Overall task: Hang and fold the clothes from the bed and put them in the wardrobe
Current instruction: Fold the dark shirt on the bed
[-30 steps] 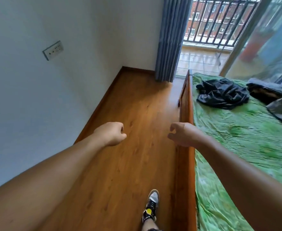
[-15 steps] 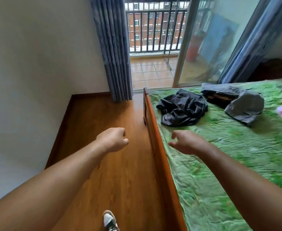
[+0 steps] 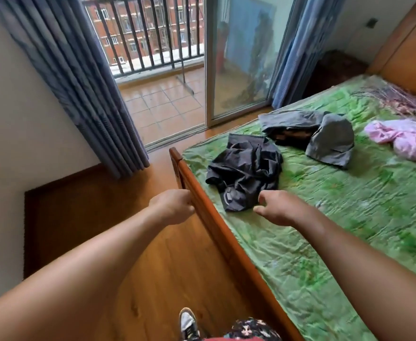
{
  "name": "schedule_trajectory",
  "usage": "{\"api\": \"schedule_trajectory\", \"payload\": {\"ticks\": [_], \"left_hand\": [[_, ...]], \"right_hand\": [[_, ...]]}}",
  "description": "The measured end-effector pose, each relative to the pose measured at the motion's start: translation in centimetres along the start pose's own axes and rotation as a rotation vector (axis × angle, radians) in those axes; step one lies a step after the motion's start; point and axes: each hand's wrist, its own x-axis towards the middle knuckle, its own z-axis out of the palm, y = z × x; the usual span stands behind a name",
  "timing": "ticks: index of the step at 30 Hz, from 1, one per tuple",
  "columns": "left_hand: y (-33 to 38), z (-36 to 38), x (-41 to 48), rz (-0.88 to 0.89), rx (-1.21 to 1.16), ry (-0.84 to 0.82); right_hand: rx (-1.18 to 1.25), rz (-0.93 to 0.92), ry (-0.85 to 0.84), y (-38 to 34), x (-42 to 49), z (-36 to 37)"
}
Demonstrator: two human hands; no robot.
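None of the task looks done yet, judging by how the clothes lie. Three garments sit loose and crumpled on the bed [image 3: 349,230]. A dark garment [image 3: 246,173] is bunched at the near left corner, a grey garment [image 3: 330,139] lies just beyond it to the right, and a pink garment [image 3: 406,139] is further right at the frame edge. A purple patterned cloth [image 3: 394,99] lies far up by the headboard; I cannot tell whether it belongs to the laundry. No hanger, no folded pile and no wardrobe are in view.

The left hand [image 3: 175,206] is over the floor at the wooden footboard [image 3: 214,222], its grip balled into a fist on nothing; whether it touches the rail is unclear. The right hand [image 3: 276,207] hovers over the green sheet just beside the dark garment's near edge, its grip loosely curled and empty.

The dark garment is probably the first pick. Every piece still has to be lifted, folded or hung, and carried off.
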Motion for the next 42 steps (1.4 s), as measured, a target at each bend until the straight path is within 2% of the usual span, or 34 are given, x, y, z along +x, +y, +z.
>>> {"api": "schedule_trajectory", "payload": {"ticks": [7, 12, 20, 27, 33, 39, 42], "left_hand": [[-0.2, -1.8, 13.9, 0.14, 0.148, -0.111], [1.0, -0.8, 22.6, 0.213, 0.218, -0.167], [0.8, 1.1, 33.4, 0.308, 0.352, -0.361], [0.1, 6.6, 44.0, 0.509, 0.496, -0.512], [-2.1, 14.3, 50.5, 0.592, 0.618, -0.67], [-3.3, 20.8, 54.1, 0.615, 0.742, -0.626], [-3.3, 22.1, 55.6, 0.637, 0.765, -0.519]], "right_hand": [[0.102, 0.149, -0.036, 1.7, 8.3, -1.1], [0.156, 0.192, -0.089, 3.6, 15.5, -0.1], [0.183, 0.246, -0.192, 3.1, 24.0, 2.2], [0.31, 0.34, -0.226, 1.0, 31.7, 8.9], [0.452, 0.418, -0.219, -2.5, 37.6, 17.3], [0.303, 0.638, -0.251, -1.5, 41.4, 22.6], [0.227, 0.735, -0.257, 0.2, 42.0, 24.0]]}}
